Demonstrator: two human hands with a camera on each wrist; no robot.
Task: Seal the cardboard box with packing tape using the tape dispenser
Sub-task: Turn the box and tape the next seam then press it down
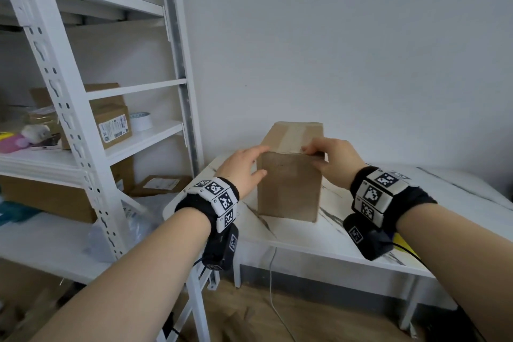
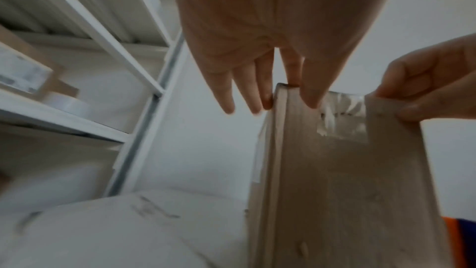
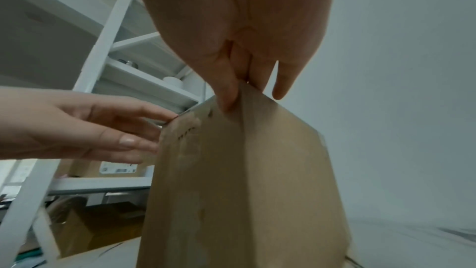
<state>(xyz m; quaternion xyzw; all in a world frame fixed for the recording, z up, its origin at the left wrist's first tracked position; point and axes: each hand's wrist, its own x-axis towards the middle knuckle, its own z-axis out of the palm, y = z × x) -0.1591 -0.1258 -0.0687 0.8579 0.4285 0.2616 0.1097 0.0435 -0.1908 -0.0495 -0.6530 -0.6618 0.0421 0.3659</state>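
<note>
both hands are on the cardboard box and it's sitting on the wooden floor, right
Not quite. Both the left hand and right hand are on the cardboard box, but it stands on the white marble-pattern table, not the floor; the head view shows this.

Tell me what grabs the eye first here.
The box standing upright on the white table, both hands on its top near edge. The left hand rests straight fingers on the left corner; the right hand pinches the edge beside a tape strip along the top. White shelves with boxes and tape rolls stand to the left.
</note>
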